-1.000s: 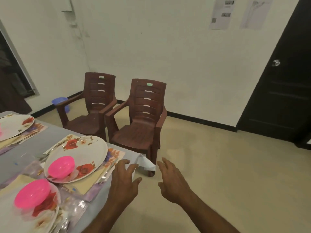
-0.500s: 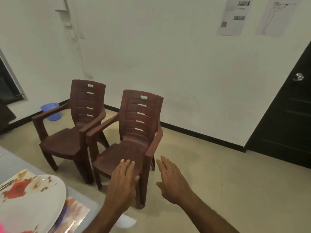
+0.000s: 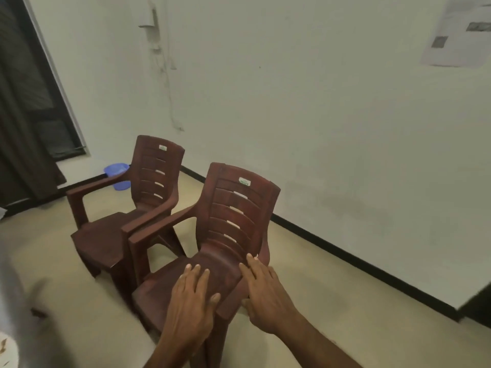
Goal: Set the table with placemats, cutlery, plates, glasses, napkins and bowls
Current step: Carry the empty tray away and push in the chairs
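Note:
Both my hands are stretched out in front of me with straight fingers and hold nothing. My left hand [image 3: 191, 301] hovers over the seat of the nearer brown plastic chair [image 3: 231, 216]. My right hand [image 3: 265, 293] is beside it, over the chair's right armrest. Whether either hand touches the chair I cannot tell. Only a blurred grey strip of the table [image 3: 10, 301] shows at the far left edge, with a sliver of a plate [image 3: 6, 351] at the bottom left. No cutlery, glasses, napkins or bowls are in view.
A second brown chair [image 3: 148, 187] stands to the left of the near one, arm against arm. A blue bucket [image 3: 117, 173] sits by the wall behind it. A dark curtained window is at the left, paper sheets [image 3: 462, 33] hang on the white wall.
My view has swung right and off the table; the plates, pink bowls and white napkin have left the frame. The chairs now loom closer, with both hands out over the nearer one.

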